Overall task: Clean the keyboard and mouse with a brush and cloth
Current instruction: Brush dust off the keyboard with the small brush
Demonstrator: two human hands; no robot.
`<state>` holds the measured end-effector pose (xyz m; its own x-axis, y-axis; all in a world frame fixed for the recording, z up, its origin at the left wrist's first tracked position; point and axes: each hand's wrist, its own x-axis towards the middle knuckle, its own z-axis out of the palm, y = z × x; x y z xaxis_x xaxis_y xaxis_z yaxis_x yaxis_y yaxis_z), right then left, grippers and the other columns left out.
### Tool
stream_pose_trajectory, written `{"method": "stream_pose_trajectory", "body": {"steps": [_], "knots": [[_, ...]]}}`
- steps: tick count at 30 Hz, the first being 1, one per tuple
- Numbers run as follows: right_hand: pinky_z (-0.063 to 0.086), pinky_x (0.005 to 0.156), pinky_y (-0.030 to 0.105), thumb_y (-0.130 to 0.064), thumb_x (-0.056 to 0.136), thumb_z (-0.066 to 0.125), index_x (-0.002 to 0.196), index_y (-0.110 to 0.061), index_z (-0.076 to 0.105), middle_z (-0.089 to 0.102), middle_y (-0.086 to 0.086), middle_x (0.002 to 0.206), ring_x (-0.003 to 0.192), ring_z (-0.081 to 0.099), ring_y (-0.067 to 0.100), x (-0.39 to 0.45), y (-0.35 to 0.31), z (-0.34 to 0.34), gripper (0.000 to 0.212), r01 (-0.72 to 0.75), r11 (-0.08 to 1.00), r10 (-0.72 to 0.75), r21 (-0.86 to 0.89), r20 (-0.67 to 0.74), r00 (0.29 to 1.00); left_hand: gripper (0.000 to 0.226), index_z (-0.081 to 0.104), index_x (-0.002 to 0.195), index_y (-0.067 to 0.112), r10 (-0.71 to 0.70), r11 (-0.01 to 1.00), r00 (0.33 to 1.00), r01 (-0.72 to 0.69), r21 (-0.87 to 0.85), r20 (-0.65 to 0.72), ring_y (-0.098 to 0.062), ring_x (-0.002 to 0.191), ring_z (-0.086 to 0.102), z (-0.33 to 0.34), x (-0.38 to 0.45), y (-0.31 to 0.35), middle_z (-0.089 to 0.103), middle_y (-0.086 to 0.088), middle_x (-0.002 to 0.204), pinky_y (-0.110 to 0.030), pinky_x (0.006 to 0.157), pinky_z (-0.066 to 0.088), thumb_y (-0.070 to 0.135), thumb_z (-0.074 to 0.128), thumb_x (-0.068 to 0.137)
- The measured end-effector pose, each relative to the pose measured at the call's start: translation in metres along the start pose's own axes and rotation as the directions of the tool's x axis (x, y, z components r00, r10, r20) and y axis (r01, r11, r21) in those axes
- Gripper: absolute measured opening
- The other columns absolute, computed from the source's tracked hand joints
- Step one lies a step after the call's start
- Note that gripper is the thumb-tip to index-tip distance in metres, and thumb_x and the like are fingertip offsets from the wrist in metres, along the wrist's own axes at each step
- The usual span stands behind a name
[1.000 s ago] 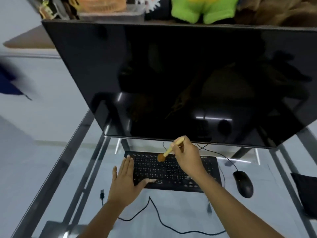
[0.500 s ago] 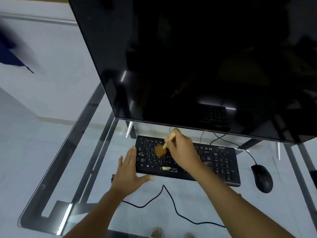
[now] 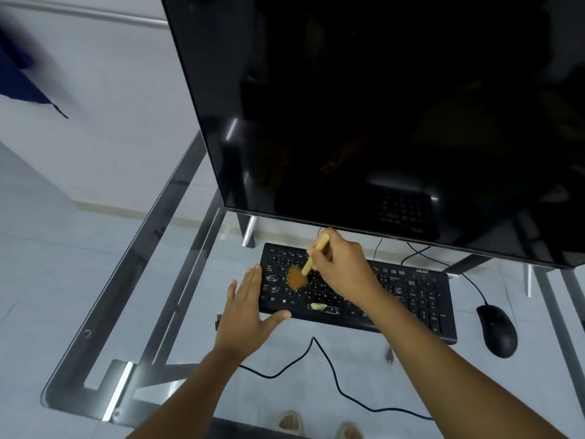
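The right hand (image 3: 343,269) pinches the brush (image 3: 305,267), bristles on the keyboard (image 3: 411,296) left half. The left hand (image 3: 248,307) lies flat, fingers spread, against the keyboard's left end near the desk (image 3: 133,280) left edge.

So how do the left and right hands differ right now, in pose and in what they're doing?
The right hand is closed around the brush, its bristles on the keyboard keys; the left hand is flat, open and holds nothing. The right hand is over the keys, while the left hand lies at the keyboard's left end, thumb along its front edge. Both are bare.

Monitor (image 3: 380,106) top cut off; key legends mostly unreadable.
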<state>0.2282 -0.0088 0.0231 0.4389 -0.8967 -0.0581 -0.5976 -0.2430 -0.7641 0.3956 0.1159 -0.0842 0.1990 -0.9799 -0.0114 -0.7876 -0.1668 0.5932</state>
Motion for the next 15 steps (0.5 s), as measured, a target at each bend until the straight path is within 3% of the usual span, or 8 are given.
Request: {"method": "stream_pose_trajectory", "body": {"steps": [3, 6, 8, 10, 12, 15], "knots": [[0.046, 0.054, 0.012, -0.026, 0.097, 0.053, 0.099, -0.019, 0.052, 0.067, -0.007, 0.081, 0.069, 0.062, 0.002, 0.001, 0.003, 0.000, 0.007, 0.051, 0.998, -0.056, -0.042, -0.140, 0.989, 0.101, 0.008, 0.151, 0.021, -0.016, 1.000, 1.000, 0.016, -0.005, -0.001, 0.006, 0.139, -0.006, 0.000, -0.001, 0.002, 0.017, 0.004, 0.158, -0.033, 0.118, -0.001, 0.076, 0.048, 0.077], [0.054, 0.058, 0.025, -0.024, 0.097, 0.053, 0.098, -0.018, 0.054, 0.067, -0.006, 0.075, 0.069, 0.066, 0.011, 0.007, -0.003, 0.001, 0.007, 0.019, 0.999, -0.017, 0.031, -0.067, 0.998, 0.100, 0.009, 0.151, 0.021, -0.037, 0.999, 0.999, 0.036, -0.014, -0.025, 0.015, 0.132, -0.020, -0.005, -0.002, 0.009, 0.012, 0.010, 0.156, -0.035, 0.117, 0.002, 0.073, 0.051, 0.077], [0.055, 0.060, 0.030, -0.023, 0.097, 0.052, 0.094, -0.017, 0.054, 0.068, -0.005, 0.076, 0.069, 0.065, 0.010, 0.011, -0.006, 0.005, 0.007, 0.054, 0.997, -0.055, -0.046, -0.032, 0.998, 0.100, 0.012, 0.151, 0.017, -0.048, 0.999, 0.998, 0.047, -0.021, -0.045, 0.023, 0.122, -0.030, -0.009, -0.005, 0.013, 0.009, 0.014, 0.149, -0.037, 0.115, 0.006, 0.068, 0.056, 0.077], [0.051, 0.063, 0.020, -0.023, 0.097, 0.052, 0.095, -0.017, 0.055, 0.067, -0.008, 0.080, 0.073, 0.063, 0.002, 0.014, -0.009, 0.006, 0.007, 0.088, 0.996, -0.090, -0.026, -0.131, 0.987, 0.099, 0.014, 0.151, 0.017, -0.050, 0.999, 0.998, 0.048, -0.025, -0.047, 0.022, 0.121, -0.027, -0.012, -0.006, 0.017, 0.011, 0.012, 0.150, -0.040, 0.114, 0.009, 0.065, 0.059, 0.077], [0.047, 0.063, 0.010, -0.021, 0.097, 0.053, 0.097, -0.015, 0.057, 0.063, -0.013, 0.075, 0.073, 0.062, -0.006, 0.017, -0.015, 0.007, 0.007, 0.099, 0.994, -0.093, 0.035, -0.146, 0.985, 0.099, 0.014, 0.151, 0.017, -0.051, 0.998, 0.997, 0.050, -0.031, -0.051, 0.019, 0.124, -0.023, -0.011, -0.005, 0.018, 0.014, 0.009, 0.152, -0.040, 0.114, 0.009, 0.066, 0.058, 0.077], [0.056, 0.067, 0.026, -0.021, 0.097, 0.053, 0.095, -0.014, 0.057, 0.064, -0.009, 0.078, 0.074, 0.065, 0.004, 0.021, -0.023, 0.013, 0.008, 0.128, 0.991, -0.129, -0.036, -0.028, 0.991, 0.099, 0.014, 0.151, 0.016, -0.045, 0.999, 0.998, 0.044, -0.014, -0.043, 0.021, 0.123, -0.027, -0.012, -0.005, 0.018, 0.015, 0.008, 0.153, -0.041, 0.115, 0.009, 0.066, 0.057, 0.078]]}}
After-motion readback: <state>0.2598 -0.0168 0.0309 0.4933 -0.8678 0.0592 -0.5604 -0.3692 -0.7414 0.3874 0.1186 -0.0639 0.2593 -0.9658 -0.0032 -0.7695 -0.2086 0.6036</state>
